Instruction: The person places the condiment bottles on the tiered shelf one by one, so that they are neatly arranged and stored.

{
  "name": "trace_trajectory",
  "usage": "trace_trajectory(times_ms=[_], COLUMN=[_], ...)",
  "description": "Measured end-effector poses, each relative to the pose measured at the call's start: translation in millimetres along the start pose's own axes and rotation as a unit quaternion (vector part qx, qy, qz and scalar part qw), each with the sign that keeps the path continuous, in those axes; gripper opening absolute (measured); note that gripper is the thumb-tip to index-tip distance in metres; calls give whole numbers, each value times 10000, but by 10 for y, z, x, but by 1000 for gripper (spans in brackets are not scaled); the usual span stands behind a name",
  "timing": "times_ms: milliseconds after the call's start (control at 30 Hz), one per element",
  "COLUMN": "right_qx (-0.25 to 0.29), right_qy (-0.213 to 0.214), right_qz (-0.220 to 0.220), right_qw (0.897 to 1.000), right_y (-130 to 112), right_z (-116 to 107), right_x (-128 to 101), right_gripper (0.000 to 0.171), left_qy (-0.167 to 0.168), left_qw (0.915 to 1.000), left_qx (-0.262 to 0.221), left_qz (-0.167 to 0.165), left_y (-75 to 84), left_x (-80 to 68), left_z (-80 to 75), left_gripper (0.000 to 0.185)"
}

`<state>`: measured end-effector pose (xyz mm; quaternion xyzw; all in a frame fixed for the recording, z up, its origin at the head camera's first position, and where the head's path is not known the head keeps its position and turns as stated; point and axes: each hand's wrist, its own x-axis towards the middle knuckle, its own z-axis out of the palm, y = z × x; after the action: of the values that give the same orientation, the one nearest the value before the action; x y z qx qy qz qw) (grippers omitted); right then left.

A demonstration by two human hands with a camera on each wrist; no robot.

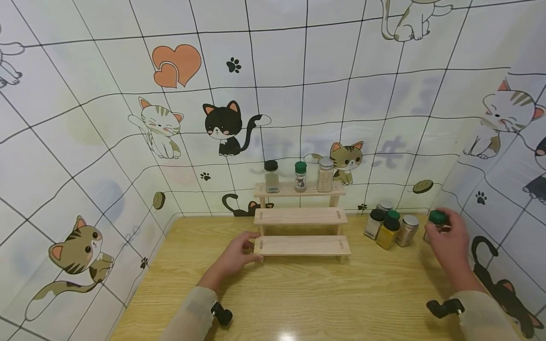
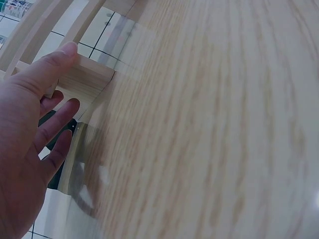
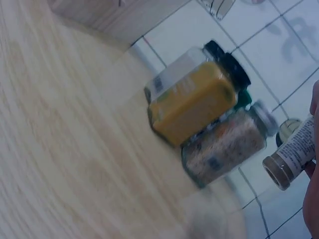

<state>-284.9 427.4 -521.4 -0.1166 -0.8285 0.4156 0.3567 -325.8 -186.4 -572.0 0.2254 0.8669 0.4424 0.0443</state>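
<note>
A three-step wooden spice rack (image 1: 300,245) stands against the back wall. At the left end of its lowest step, my left hand (image 1: 236,255) pinches the board, thumb in front and fingers behind. My right hand (image 1: 455,248) grips a small spice jar (image 3: 291,158) by its green cap (image 1: 437,217), at the far right; in the right wrist view its base shows, raised off the table. On the top step stand a black-capped jar (image 1: 271,177), a green-capped jar (image 1: 300,177) and a silver-capped jar (image 1: 325,176).
Right of the rack, several jars cluster on the wooden table (image 1: 298,293): a yellow-filled jar (image 1: 387,234) with a black cap, a silver-capped jar (image 1: 407,230) and a pale black-capped jar (image 1: 374,224) among them. Cat-patterned sheeting (image 1: 281,109) forms the walls.
</note>
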Motion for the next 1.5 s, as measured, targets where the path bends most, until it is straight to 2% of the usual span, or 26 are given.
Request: trace_trajectory(times_ms=[133,267,600,967,1233,1500], right_qx=[200,453,707,1134,1630,1939], right_qy=[137,-3,-787,-1488,-2001,-2405], right_qz=[-209,-452,-683,-949,-1590,-1880], right_qw=[9995,9980,9920,9777,9529,9323], right_y=[-228,-450,-838,-1269,-1938,-2274], right_z=[21,81,377,827,1027,1331], right_x=[-14,-49,-229,-438,-581,-609], right_gripper=[51,51,48,49,45,45], left_qy=[11,15,-33,-44,-67,-82], left_qw=[10000,10000,10000,10000,9999,9999], left_qx=[-10,-43,15,-60,-117,-134], left_qz=[12,33,57,24,15,55], left_y=[0,15,39,26,34,25], left_x=[-1,-2,-15,0,-8,1], left_z=[-2,-4,-7,-8,-17,-25], left_gripper=[74,74,74,73,73,74])
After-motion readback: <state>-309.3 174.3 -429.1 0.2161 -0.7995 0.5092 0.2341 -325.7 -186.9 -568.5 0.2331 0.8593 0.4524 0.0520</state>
